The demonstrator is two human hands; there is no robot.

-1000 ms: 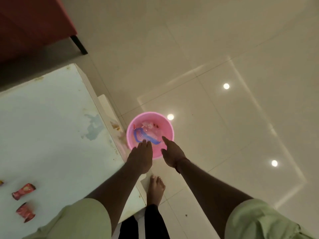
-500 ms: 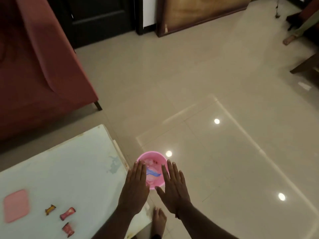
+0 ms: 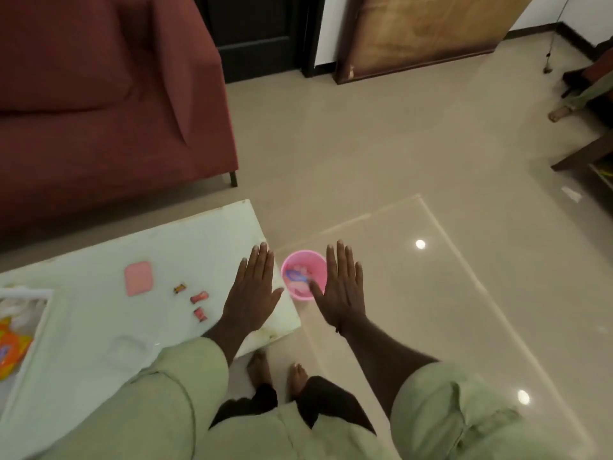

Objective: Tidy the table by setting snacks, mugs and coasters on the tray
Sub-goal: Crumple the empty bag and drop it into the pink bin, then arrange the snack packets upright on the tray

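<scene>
On the table [image 3: 99, 327], just left of your left hand [image 3: 253, 293], sit three small snacks [image 3: 199, 297] in a loose cluster — the pink coaster [image 3: 138, 278] a bit farther left, the tray [image 3: 30, 293] at the far left edge. Both hands are flat, fingers spread, holding nothing. Your right hand [image 3: 343, 293] hangs off the table over the floor by the pink bucket [image 3: 303, 273], so left is nearer — reach left and slightly toward you. Snacks are tiny; pinch needed, probably.
</scene>
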